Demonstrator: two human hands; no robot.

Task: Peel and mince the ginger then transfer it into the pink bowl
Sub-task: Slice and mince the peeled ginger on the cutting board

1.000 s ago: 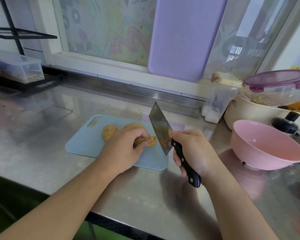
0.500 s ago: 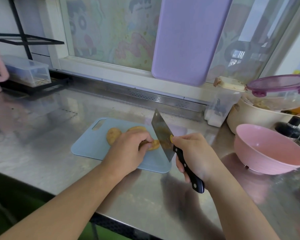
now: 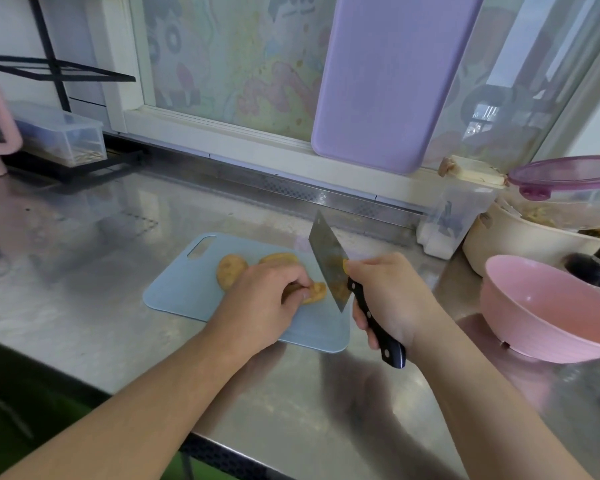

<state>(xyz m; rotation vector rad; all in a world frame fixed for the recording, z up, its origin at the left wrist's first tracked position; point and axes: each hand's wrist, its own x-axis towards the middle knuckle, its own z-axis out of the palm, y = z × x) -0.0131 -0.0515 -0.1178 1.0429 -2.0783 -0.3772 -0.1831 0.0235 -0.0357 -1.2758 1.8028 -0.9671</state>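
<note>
Head view finds slicing underway: left hand [image 3: 260, 303] pins ginger [image 3: 314, 292] on the blue board [image 3: 184, 289], right hand [image 3: 392, 299] grips the cleaver [image 3: 329, 265] (pink bowl [image 3: 548, 313] right), needing another downward cut.

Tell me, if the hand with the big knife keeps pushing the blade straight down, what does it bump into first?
Probably the ginger piece pinned by the left hand. The right hand holds the cleaver just beside it, edge down toward the blue cutting board. Depth is unclear, so it might meet the board first.
</note>
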